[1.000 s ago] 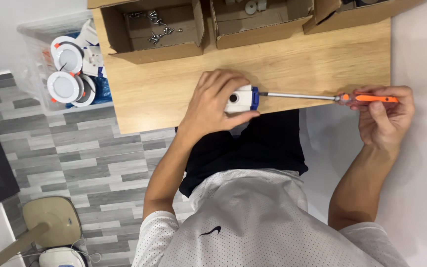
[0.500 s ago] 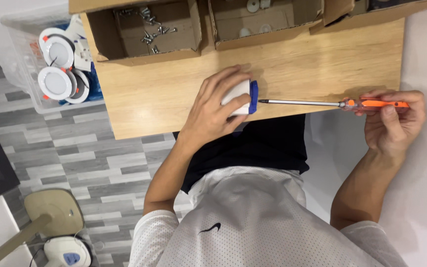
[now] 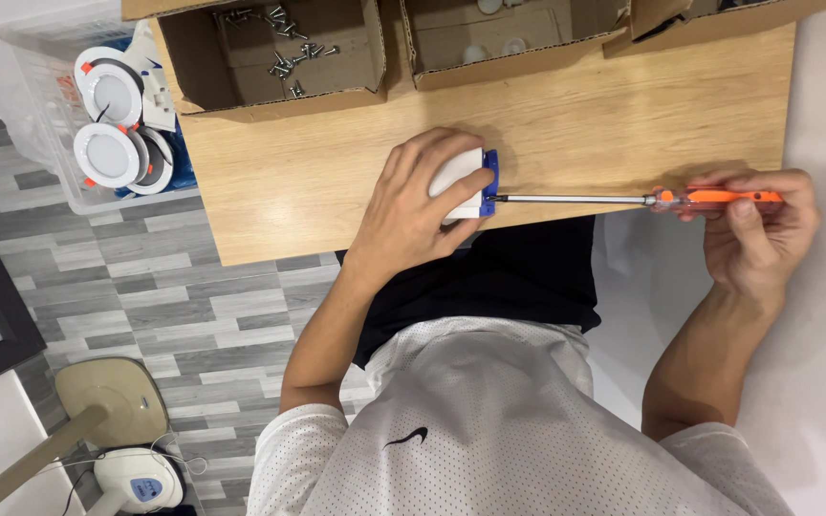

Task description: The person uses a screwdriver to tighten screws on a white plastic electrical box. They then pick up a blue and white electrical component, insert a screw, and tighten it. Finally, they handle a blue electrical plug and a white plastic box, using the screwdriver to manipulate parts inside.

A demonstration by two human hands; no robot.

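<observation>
While the left hand (image 3: 413, 205) clamps a small white-and-blue fitting (image 3: 470, 183) at the near edge of the wooden table (image 3: 623, 115), the right hand (image 3: 757, 229) grips an orange-handled screwdriver (image 3: 623, 199).
Shaft runs level, left-right, tip touching the fitting's blue face; right fingers pinched round the handle, well right of the fitting. Far side: cardboard box (image 3: 336, 81) with loose screws (image 3: 289, 43); second box (image 3: 528, 53) with pale round parts. Far left, clear bin (image 3: 45, 124) of round white lamps (image 3: 112, 124).

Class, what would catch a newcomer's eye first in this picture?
The long screwdriver with its orange handle, held by the right hand off the wooden table, tip at a small white and blue part under the left hand. Next, the cardboard box of screws at the far edge.
</observation>
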